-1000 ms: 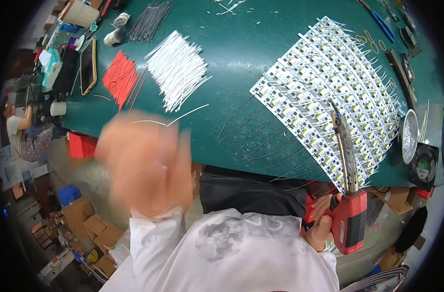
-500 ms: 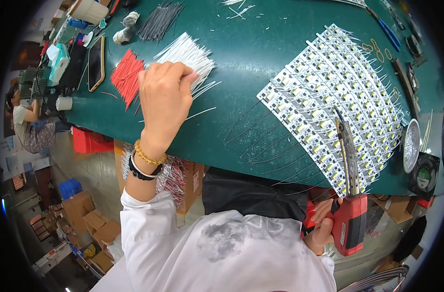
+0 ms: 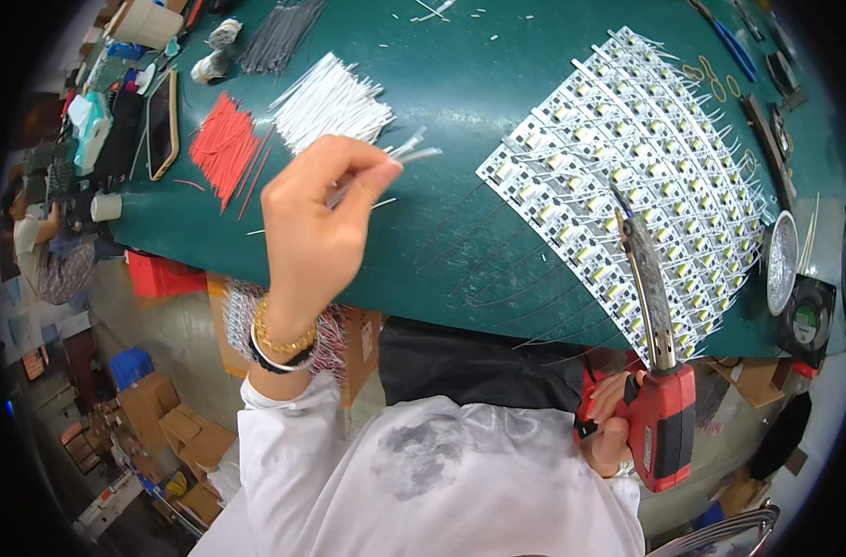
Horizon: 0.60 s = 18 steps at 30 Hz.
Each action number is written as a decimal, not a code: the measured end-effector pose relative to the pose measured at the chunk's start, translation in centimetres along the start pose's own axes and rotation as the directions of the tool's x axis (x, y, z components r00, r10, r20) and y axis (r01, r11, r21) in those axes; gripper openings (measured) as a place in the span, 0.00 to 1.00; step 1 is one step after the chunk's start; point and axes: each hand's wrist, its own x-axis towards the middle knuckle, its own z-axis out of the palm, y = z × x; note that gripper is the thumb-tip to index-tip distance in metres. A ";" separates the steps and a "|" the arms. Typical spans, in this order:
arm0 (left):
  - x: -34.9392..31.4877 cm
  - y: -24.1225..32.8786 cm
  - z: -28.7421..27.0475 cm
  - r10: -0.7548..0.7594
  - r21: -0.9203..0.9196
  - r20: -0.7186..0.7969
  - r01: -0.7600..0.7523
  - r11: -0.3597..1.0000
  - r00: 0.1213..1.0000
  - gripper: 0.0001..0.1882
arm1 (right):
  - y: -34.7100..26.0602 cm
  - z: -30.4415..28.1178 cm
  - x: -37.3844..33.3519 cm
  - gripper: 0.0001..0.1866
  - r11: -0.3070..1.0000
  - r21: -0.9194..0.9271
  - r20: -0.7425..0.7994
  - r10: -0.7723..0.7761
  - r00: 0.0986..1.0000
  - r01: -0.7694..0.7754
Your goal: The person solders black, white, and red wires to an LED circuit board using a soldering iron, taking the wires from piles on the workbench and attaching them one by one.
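Note:
My left hand (image 3: 313, 223) pinches a few white wires (image 3: 415, 148) between thumb and fingertips, their ends sticking out to the right. Just beyond it lies a pile of white wires (image 3: 330, 104), with red wires (image 3: 224, 148) to its left. Down at the lower right, my right hand (image 3: 610, 432) grips a red and black soldering gun (image 3: 662, 422), whose metal tip points up over a fanned panel of small LED circuit boards (image 3: 571, 176). Thin wires project from the rows of boards. Part of the right hand is hidden behind the tool.
Dark grey wires (image 3: 282, 37) lie at the far left of the green table (image 3: 441, 241), near a phone (image 3: 162, 125). A round metal dish (image 3: 781, 264) and a small black fan (image 3: 806, 320) stand at the right edge. Blue-handled pliers (image 3: 731, 45) lie at the far right.
My left hand has come away from the white pile, slightly nearer and to the right, with white wires now showing in its pinch. The soldering gun has tilted a little to the left.

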 end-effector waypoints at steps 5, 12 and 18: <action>-2.6 1.1 2.4 -0.041 -0.110 0.060 0.047 0.993 0.997 0.04 | 1.7 0.8 0.8 0.06 0.935 0.287 0.058 -0.234 0.971 0.208; -3.5 1.0 5.2 0.012 -0.050 -0.063 -0.015 0.999 0.998 0.06 | -0.9 -1.0 3.1 0.07 0.953 0.241 0.392 0.076 0.917 -0.182; -3.5 0.6 4.9 0.008 -0.031 -0.075 -0.010 0.999 0.997 0.05 | 0.7 -0.7 4.4 0.12 0.933 0.358 0.536 -0.176 0.826 -0.034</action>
